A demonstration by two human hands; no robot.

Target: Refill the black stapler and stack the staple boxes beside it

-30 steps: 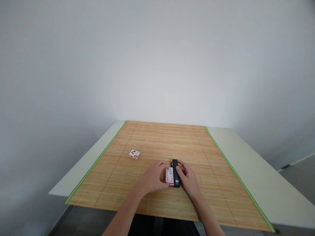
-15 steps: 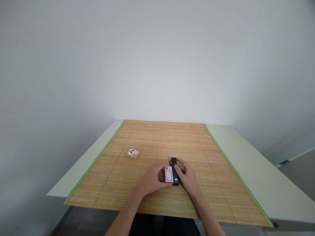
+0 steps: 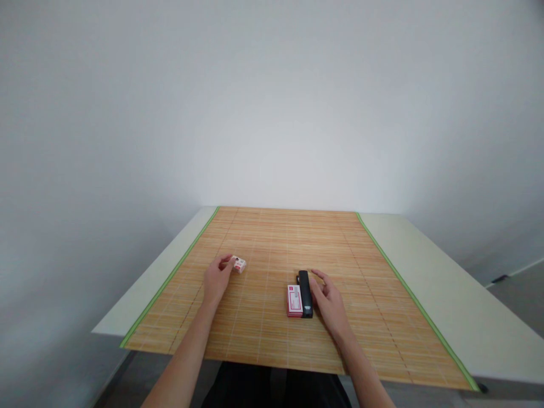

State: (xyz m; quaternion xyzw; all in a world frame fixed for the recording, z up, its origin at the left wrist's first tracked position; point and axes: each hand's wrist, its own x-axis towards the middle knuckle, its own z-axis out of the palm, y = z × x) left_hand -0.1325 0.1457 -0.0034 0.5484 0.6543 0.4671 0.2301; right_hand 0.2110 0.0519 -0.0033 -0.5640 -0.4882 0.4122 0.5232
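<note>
My left hand (image 3: 217, 277) is at a small white box (image 3: 239, 264) with red and dark print, on the left of the mat. Its thumb and fingers close around the box's left end and hide that part. A black stapler (image 3: 306, 297) lies lengthwise near the middle front. Directly against its left side sits a white and pink-red box (image 3: 294, 300) with a printed label. Just right of the stapler rests my right hand (image 3: 328, 297), fingers apart and curved, with nothing held in it.
A bamboo mat (image 3: 280, 238) with green edging covers the middle of a white table (image 3: 429, 277). The mat's front edge hangs at the table's near side. Behind the table stands a plain pale wall (image 3: 272, 113).
My left hand has let go of the pink-red box and moved left and away from me to the small white box. My right thumb has come off the stapler.
</note>
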